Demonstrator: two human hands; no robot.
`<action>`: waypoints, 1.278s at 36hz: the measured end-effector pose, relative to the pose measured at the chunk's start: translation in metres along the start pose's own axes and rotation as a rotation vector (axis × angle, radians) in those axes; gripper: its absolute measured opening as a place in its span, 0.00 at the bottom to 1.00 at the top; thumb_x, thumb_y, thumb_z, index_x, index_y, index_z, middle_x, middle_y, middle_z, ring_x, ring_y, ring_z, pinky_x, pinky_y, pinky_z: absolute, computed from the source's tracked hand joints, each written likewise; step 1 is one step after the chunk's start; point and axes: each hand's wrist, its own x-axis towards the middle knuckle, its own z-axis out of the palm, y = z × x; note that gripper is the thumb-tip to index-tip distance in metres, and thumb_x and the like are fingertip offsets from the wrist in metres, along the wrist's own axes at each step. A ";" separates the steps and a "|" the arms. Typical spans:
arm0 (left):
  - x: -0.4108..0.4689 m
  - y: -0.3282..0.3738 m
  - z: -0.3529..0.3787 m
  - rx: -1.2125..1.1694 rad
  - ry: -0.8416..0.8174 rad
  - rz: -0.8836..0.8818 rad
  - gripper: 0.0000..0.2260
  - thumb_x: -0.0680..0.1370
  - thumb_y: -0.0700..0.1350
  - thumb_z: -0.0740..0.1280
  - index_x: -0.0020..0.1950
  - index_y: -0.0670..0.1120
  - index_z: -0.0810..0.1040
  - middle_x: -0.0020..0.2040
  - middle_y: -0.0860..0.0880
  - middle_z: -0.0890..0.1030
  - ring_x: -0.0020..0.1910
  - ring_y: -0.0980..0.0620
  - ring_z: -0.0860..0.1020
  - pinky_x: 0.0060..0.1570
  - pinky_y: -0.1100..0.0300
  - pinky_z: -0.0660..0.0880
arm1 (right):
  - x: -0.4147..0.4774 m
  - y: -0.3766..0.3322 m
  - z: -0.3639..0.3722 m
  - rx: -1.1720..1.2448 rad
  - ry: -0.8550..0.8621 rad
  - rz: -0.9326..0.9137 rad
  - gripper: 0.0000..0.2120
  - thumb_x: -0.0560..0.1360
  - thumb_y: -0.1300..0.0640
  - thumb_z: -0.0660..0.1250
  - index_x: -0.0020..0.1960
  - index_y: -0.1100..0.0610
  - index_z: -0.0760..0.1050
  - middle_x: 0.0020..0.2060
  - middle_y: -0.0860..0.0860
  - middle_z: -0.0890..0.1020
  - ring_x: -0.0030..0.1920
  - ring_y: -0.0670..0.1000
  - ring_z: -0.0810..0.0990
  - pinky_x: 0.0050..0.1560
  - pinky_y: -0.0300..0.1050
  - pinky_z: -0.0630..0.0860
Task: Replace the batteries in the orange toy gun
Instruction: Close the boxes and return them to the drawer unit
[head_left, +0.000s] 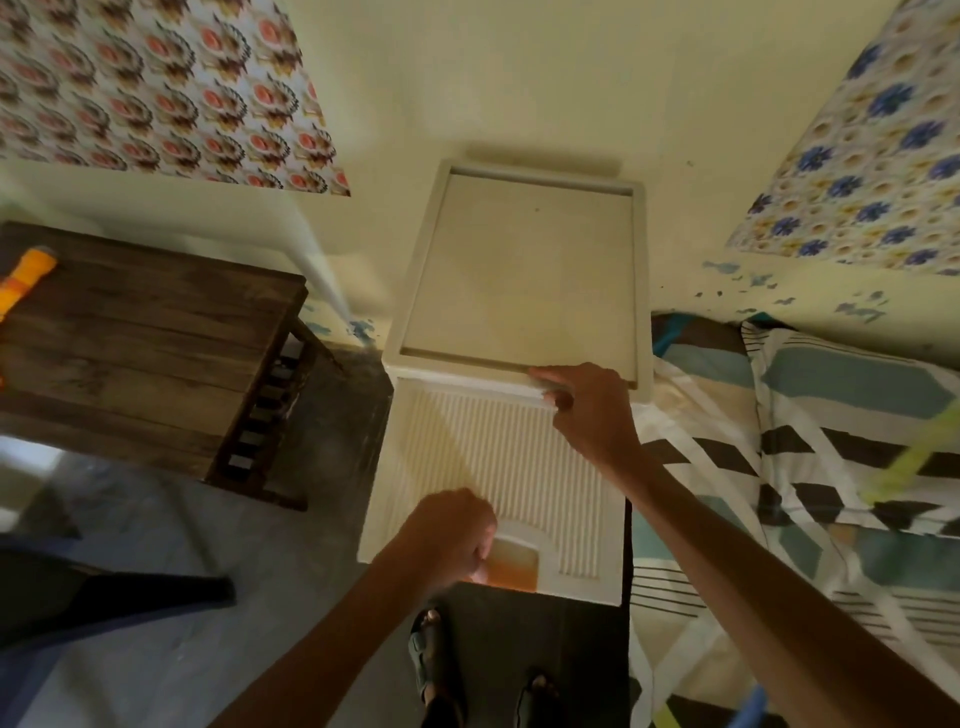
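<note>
Lying far left: orange toy gun (31, 267), on the wooden tabletop (156, 338).
Left hand (452, 535): nearer it — curled at the white box (498, 457) edge, hold unclear.
Right hand (587, 410): gripping the box's far rim.

White plastic cabinet (519, 270) centre, back against wall (467, 78), flat top reachable from above. Bed (805, 441) tight against its right side. Dark wooden desk (145, 353) left; narrow floor (337, 441) strip between. Right hand (592, 410) grips upper edge of ribbed front (493, 457); left hand (452, 535) partly covers handle recess (517, 564). Orange toy gun (26, 275) at desk's far-left edge, well apart.
</note>
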 end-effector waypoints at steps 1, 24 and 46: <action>-0.004 -0.001 0.010 -0.001 0.014 -0.016 0.09 0.72 0.46 0.74 0.50 0.46 0.80 0.52 0.50 0.83 0.52 0.55 0.80 0.58 0.61 0.74 | -0.002 0.000 0.001 0.016 0.013 -0.012 0.20 0.72 0.68 0.68 0.60 0.53 0.80 0.54 0.50 0.84 0.55 0.50 0.82 0.58 0.47 0.77; 0.157 -0.053 0.053 0.303 0.307 -0.132 0.12 0.76 0.35 0.64 0.59 0.38 0.79 0.56 0.42 0.81 0.57 0.44 0.79 0.60 0.54 0.72 | -0.005 0.040 0.048 -0.802 0.276 -0.503 0.21 0.82 0.58 0.44 0.69 0.58 0.69 0.56 0.57 0.78 0.52 0.57 0.76 0.50 0.50 0.74; 0.151 -0.098 0.113 0.740 0.216 0.038 0.40 0.76 0.51 0.69 0.80 0.50 0.47 0.78 0.40 0.54 0.76 0.39 0.56 0.72 0.34 0.50 | -0.009 0.061 0.056 -0.870 0.368 -0.555 0.25 0.79 0.56 0.64 0.74 0.57 0.61 0.62 0.58 0.69 0.59 0.57 0.71 0.59 0.52 0.71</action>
